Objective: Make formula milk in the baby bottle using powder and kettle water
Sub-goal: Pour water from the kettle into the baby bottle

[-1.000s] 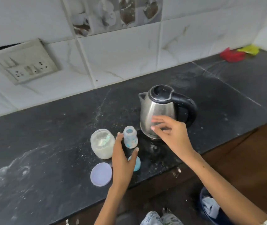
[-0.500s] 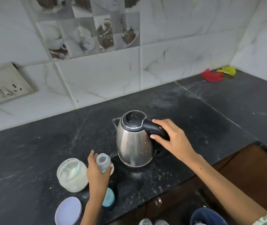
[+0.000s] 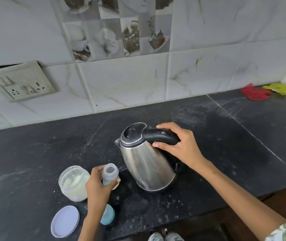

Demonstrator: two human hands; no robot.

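A steel kettle (image 3: 145, 164) with a black lid and handle is tilted to the left on the dark counter (image 3: 225, 140), its spout toward the bottle. My right hand (image 3: 178, 145) grips the black handle. My left hand (image 3: 98, 186) holds the small open baby bottle (image 3: 110, 173) upright beside the kettle. An open glass jar of white powder (image 3: 73, 182) stands just left of that hand. The jar's pale lilac lid (image 3: 65, 221) lies flat near the counter's front edge, and a blue bottle cap (image 3: 107, 214) lies under my left wrist.
A switch and socket plate (image 3: 22, 82) is on the tiled wall at the left. Red and yellow cloths (image 3: 263, 90) lie in the far right corner. The counter's front edge runs below my arms, with feet visible on the floor.
My right hand went from the kettle's body to its handle and closed round it, and the kettle now leans left. My left hand took hold of the bottle. The camera view tipped upward.
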